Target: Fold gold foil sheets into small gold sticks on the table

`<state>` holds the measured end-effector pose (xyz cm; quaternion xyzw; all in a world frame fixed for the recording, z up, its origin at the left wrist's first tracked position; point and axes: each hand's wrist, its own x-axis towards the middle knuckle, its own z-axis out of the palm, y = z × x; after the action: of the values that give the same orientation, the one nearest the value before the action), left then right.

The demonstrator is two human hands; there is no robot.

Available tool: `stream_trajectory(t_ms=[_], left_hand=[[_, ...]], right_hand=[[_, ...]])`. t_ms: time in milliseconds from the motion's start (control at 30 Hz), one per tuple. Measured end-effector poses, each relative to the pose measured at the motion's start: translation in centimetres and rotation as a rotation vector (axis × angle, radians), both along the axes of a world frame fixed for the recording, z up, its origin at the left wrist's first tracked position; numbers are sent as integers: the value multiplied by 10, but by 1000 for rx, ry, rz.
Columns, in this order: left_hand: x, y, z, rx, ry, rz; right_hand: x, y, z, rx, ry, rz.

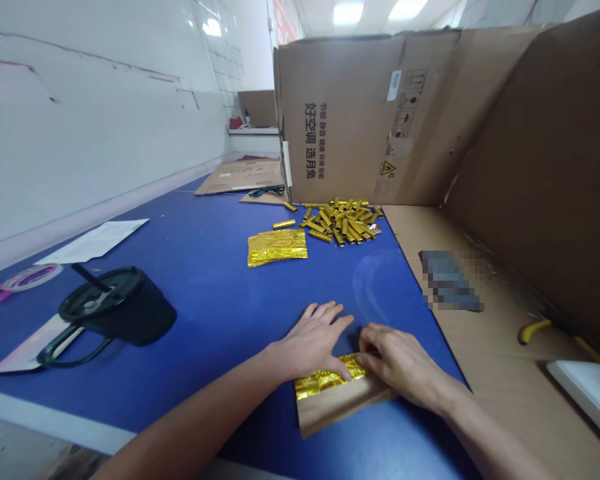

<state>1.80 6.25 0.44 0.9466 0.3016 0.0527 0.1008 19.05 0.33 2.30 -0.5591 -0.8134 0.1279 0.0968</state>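
A brown paper sheet with a gold foil band [330,381] lies near the front of the blue table. My left hand [317,340] rests over its far edge with fingers spread, the thumb touching the gold foil. At the sheet's right end, my right hand [395,360] is closed, its thumb and curled fingers gripping the foil edge. Part of that edge is hidden under both hands. Beyond them lies a flat stack of gold foil paper [277,248]. Behind it is a heap of several small rolled gold tubes [345,223], with one loose gold tube [284,224] to the left.
A black lidded mug with a straw [125,310] stands on the left, near a tape roll [33,277] and a white paper [97,241]. Large cardboard [360,120] walls off the back and right. A white box-like object [587,393] sits at the right edge.
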Motion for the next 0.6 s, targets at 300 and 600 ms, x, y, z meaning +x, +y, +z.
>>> stream_trajectory(t_ms=[300,600], left_hand=[[-4,9,2,-217,-1,144],[-4,4,10,-350,-72,38]], right_hand=[[-1,3,-2,22,231,-71],[0,4,-1,-78,288,14]])
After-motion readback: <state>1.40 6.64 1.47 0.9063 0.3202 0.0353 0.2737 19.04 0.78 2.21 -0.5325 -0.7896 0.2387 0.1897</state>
